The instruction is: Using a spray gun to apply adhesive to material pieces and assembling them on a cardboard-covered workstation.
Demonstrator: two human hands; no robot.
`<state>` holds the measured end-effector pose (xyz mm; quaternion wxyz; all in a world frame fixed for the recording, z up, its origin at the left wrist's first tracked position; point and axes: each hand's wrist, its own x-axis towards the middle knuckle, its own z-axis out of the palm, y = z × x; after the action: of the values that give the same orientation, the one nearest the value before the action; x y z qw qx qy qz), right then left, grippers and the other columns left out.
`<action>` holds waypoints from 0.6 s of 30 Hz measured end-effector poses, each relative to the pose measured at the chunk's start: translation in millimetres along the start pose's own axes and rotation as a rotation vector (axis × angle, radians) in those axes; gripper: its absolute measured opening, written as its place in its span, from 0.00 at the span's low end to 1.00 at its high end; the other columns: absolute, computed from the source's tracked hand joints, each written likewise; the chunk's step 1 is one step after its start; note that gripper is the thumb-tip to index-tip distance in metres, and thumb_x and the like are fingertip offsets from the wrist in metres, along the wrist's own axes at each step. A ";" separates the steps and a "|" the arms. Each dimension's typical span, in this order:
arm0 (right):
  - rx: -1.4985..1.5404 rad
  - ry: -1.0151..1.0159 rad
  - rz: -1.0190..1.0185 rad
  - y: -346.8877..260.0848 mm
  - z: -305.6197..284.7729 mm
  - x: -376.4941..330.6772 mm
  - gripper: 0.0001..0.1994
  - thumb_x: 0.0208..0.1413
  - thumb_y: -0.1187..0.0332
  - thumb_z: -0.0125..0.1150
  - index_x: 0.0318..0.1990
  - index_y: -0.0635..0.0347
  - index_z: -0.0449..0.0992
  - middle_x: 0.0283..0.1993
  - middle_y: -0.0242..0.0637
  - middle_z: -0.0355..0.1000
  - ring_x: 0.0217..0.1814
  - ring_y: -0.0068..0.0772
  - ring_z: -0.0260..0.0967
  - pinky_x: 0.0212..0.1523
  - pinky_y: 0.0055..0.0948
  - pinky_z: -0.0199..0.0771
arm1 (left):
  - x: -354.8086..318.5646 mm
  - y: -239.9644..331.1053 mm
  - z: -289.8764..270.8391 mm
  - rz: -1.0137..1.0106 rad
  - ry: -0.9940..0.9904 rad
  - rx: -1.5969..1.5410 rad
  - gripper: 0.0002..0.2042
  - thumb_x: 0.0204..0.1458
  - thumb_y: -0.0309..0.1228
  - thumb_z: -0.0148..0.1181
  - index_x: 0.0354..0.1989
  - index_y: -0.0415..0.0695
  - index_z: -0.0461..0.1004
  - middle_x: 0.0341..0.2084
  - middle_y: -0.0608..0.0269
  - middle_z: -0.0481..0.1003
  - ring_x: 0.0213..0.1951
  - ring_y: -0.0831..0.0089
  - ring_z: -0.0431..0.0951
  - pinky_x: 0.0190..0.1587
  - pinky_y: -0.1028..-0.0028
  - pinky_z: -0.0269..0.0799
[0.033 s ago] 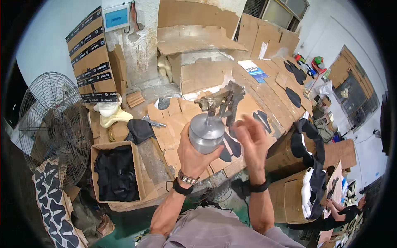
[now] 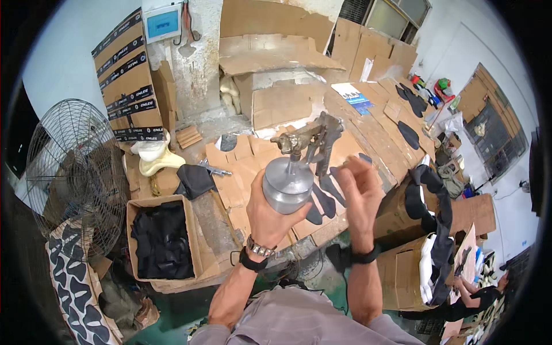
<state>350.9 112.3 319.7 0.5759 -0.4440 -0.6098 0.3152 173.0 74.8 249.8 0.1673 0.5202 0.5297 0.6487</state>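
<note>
My left hand (image 2: 265,210) is wrapped round the lower side of a round silver metal cup (image 2: 287,183). A worn metal spray gun (image 2: 313,138) is fixed on top of that cup, its handle and trigger to the right. The whole thing is held upright over the workbench. To the right of the gun, apart from it, my right hand (image 2: 361,198) hangs in the air with loosely bent fingers and nothing visible in them. Dark sole-shaped pieces (image 2: 323,202) lie on the cardboard beneath, partly covered by the cup and my right hand.
Cardboard sheets (image 2: 230,198) cover the bench. At left are a box of black pieces (image 2: 162,241), another spray gun (image 2: 214,168), a black cloth-like piece (image 2: 194,181), a cream shoe last (image 2: 161,164) and a wire fan (image 2: 75,178). Cartons (image 2: 397,273) stand at right; a person (image 2: 477,296) works beyond.
My right hand has moved slightly right, away from the spray gun, uncovering more of the dark pieces on the bench. My left hand and the gun stay almost still.
</note>
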 end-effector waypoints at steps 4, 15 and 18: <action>0.081 -0.295 0.048 -22.6 -4.2 33.5 0.26 0.65 0.58 0.70 0.60 0.70 0.75 0.48 0.37 0.79 0.47 0.27 0.77 0.48 0.28 0.76 | -2.6 3.1 -4.2 0.025 -0.076 -0.042 0.53 0.32 0.41 0.88 0.68 0.36 0.62 0.54 0.44 0.78 0.54 0.51 0.82 0.55 0.58 0.79; 0.442 -0.235 0.044 15.6 -3.0 17.9 0.13 0.66 0.60 0.68 0.40 0.63 0.79 0.33 0.29 0.76 0.31 0.20 0.68 0.32 0.23 0.66 | -18.2 12.1 -4.5 0.009 -0.200 -0.088 0.54 0.31 0.38 0.88 0.69 0.38 0.61 0.55 0.46 0.78 0.56 0.55 0.82 0.56 0.60 0.79; 0.464 -0.227 0.018 34.3 -9.1 12.1 0.15 0.66 0.58 0.69 0.41 0.64 0.78 0.34 0.30 0.76 0.31 0.20 0.68 0.32 0.22 0.67 | -23.3 11.1 -7.4 0.063 -0.250 -0.023 0.58 0.30 0.47 0.89 0.70 0.35 0.60 0.54 0.43 0.76 0.56 0.48 0.80 0.55 0.57 0.79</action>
<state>366.6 136.1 295.4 0.5875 -0.2673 -0.5778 0.4996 179.8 48.9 248.5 0.2174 0.6113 0.4806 0.5900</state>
